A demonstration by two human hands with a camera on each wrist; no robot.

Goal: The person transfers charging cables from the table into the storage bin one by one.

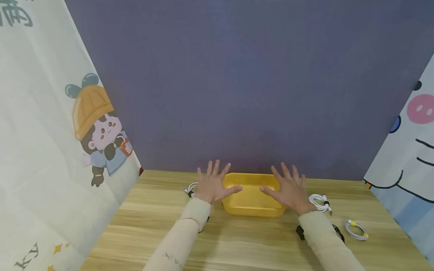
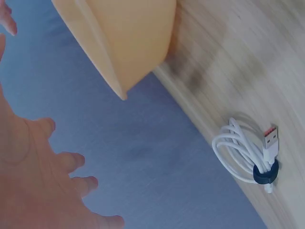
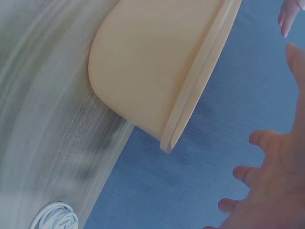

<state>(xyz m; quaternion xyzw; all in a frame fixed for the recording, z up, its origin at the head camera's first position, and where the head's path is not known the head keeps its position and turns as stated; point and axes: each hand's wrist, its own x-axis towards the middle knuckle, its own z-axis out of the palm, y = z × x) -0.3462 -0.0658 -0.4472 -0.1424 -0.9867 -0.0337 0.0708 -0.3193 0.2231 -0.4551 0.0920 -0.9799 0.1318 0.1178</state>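
A yellow plastic basin [image 1: 253,211] stands at the back of the wooden table, between both hands. My left hand [image 1: 212,185] is spread over its left side, thumb pointing inward and fingers apart. Over the right side, my right hand [image 1: 290,190] is spread the same way, its thumb toward the left one. Neither hand holds anything. In both wrist views the fingers show beside the basin wall [image 2: 138,38], apart from it. A white USB cable [image 2: 243,152], coiled with a black strap, lies left of the basin. Another coiled white cable [image 1: 320,202] lies to the right.
A grey cable coil with yellow ties [image 1: 357,230] lies farther right on the wooden table [image 1: 247,251]. Black items [image 1: 300,232] are partly hidden under the right forearm, and another dark piece shows by the left sleeve. A dark blue-grey panel [image 1: 256,80] rises behind; printed cloths hang at both sides.
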